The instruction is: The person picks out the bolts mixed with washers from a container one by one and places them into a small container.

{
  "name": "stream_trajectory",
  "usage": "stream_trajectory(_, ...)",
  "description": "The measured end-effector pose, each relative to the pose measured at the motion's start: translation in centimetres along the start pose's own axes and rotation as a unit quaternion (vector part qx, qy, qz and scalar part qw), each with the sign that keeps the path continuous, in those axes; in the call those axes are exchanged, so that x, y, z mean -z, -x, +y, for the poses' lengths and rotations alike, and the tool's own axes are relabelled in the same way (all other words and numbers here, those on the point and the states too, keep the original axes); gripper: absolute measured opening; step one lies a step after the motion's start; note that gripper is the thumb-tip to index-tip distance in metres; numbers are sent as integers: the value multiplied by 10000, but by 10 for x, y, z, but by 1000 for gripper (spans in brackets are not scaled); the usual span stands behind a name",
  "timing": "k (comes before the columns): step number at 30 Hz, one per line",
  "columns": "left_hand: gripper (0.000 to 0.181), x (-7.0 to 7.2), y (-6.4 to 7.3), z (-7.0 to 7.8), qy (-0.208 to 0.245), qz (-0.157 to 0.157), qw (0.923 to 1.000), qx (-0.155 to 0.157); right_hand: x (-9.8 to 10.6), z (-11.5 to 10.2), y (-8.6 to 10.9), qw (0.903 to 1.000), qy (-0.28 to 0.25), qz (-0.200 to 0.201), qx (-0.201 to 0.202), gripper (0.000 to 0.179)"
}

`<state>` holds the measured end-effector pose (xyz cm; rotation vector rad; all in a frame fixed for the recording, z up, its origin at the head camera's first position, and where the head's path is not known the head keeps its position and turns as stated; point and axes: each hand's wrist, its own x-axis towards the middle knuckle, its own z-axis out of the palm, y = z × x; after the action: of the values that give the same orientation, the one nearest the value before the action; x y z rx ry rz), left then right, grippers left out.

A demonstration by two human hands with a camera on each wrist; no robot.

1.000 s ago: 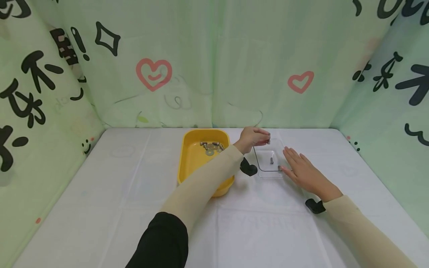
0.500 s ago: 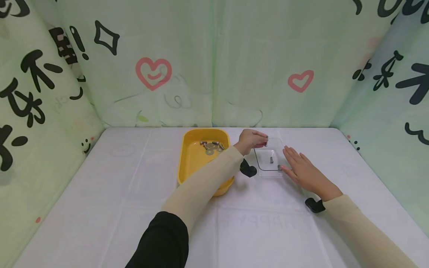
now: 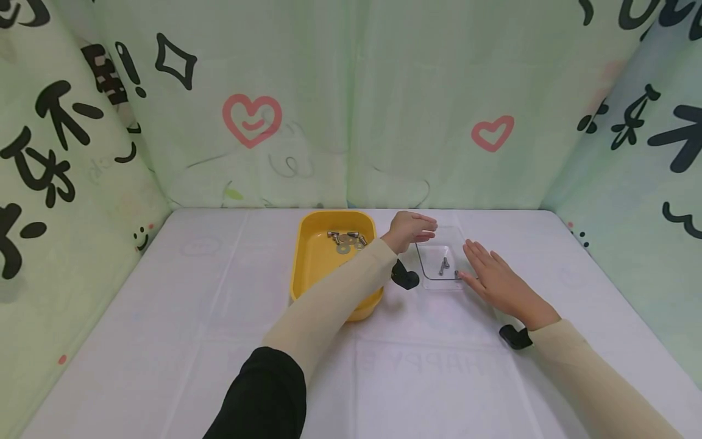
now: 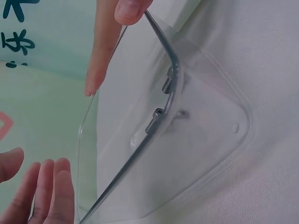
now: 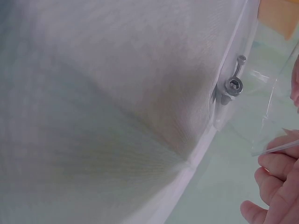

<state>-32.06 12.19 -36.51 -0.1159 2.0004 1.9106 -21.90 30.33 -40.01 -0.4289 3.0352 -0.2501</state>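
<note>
A clear plastic box [image 3: 436,280] stands on the white cloth to the right of a yellow tray [image 3: 296,268]. Several metal socket-head screws [image 4: 154,120] lie in it; one shows its hex socket head [image 5: 233,86] in the right wrist view. My left hand [image 3: 411,228] hovers over the box's back left side with loose fingers and nothing between them. Straight fingers of my right hand [image 3: 496,283] rest against the box's right side, the thumb at its front right corner. In the left wrist view, a finger [image 4: 100,56] lies along the box's edge.
Inside the yellow tray, towards its back, are more metal screws [image 3: 353,235] and several flat washers [image 3: 343,249]. My left forearm [image 3: 329,299] crosses over the tray's front right part. Patterned green curtains [image 3: 351,122] enclose the table at the back and both sides.
A screw pinched in my left fingertips has dropped into the box and lies beside another screw. My left hand has come down slightly, its fingertips now bare. The right hand keeps its place.
</note>
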Motion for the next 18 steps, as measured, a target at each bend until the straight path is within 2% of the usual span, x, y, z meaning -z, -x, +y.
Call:
stream_trajectory(14,17,5,6,8,50,-141,9999,25,1,-1,1,10000,-81,-15,7,73)
stream_trajectory(18,18,9,11,12,47,-314,9995,-48,1,0,1,10000,-91,6,32,73)
